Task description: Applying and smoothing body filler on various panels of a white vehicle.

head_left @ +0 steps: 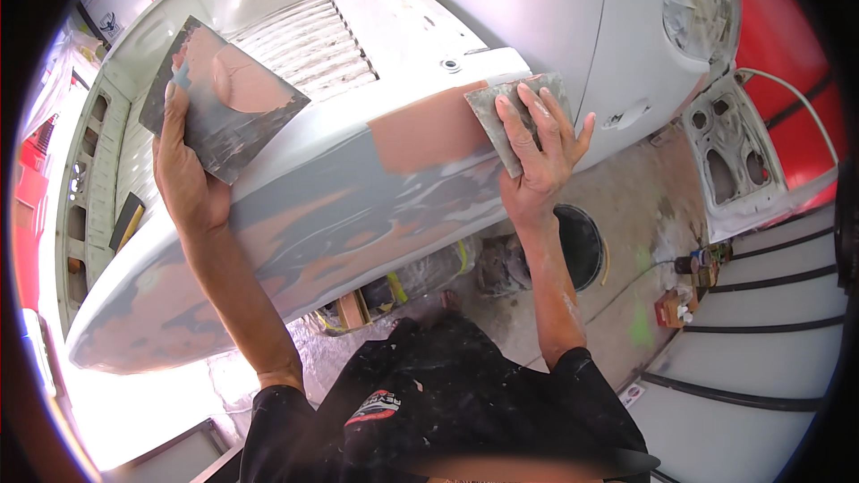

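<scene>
"Salmon-pink, four-sided filler patch (425,130): where exactly does it sit?"

"High on the long, curved, grey-and-pink mottled side panel (358,219) of the truck bed, close under the pale upper rim (447,67). Its right end meets the thin, square, grey spreader (489,116)."

"And the hands?"

"The right hand (542,150) holds that spreader, fingers fanned over its upper face, thumb hidden. The left hand (191,177) grips a flat, dark-grey, square board (242,139), thumb on top, with a smooth pink dollop of filler (252,85) on it."

"Is the spreader's working edge on the patch?"

"I cannot tell; the plate covers whatever lies beneath it."

"What makes for a good stroke?"

"In my judgement, even pressure through all those spread fingers. Lean on one corner and a ridge probably forms. A shallow angle and one unbroken sweep along the panel's curve seem best, thinning the borders into the grey."

"Any care with the board?"

"Keep it fairly level and off the panel, I think, so the soft-looking dollop neither slides nor smears."
</scene>
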`<state>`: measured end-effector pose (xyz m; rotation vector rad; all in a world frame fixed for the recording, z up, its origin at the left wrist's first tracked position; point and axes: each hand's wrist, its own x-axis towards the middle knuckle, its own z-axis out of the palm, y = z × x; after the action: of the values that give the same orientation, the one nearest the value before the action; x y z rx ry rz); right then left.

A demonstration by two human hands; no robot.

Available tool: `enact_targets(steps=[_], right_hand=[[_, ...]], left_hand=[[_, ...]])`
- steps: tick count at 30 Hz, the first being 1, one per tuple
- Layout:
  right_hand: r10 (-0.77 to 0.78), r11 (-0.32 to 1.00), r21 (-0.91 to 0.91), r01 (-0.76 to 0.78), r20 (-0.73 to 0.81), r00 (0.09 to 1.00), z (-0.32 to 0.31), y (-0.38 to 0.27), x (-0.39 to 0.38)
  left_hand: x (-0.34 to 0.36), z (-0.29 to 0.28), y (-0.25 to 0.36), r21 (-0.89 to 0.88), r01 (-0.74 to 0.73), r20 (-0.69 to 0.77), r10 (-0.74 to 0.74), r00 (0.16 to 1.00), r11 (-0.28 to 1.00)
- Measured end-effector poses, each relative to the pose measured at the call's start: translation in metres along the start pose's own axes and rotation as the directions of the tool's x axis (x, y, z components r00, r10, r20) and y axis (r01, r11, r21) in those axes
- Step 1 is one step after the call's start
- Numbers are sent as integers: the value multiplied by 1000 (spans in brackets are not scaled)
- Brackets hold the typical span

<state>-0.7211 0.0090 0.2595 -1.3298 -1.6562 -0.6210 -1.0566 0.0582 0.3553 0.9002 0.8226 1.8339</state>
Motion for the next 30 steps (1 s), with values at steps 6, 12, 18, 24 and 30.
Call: enact_targets(steps=[6,12,18,24,30], right_hand=[[9,999,30,-9,-6,1000,3,-4,6],[26,999,20,-27,10,1000,6,-9,7],[28,1000,10,-28,-1,1000,15,-10,0],[52,998,47,-52,3,999,25,-1,-58],[48,999,4,-48,94,994,-3,5,-83]], left_hand=[[3,-4,-1,34,-50,-19,50,999,998],[2,-1,-2,37,-72,-24,72,997,997],[-3,4,2,81,-76,16,75,997,994],[5,-3,-1,64,-110,-10,111,994,992],[7,-4,0,153,-98,34,94,995,983]])
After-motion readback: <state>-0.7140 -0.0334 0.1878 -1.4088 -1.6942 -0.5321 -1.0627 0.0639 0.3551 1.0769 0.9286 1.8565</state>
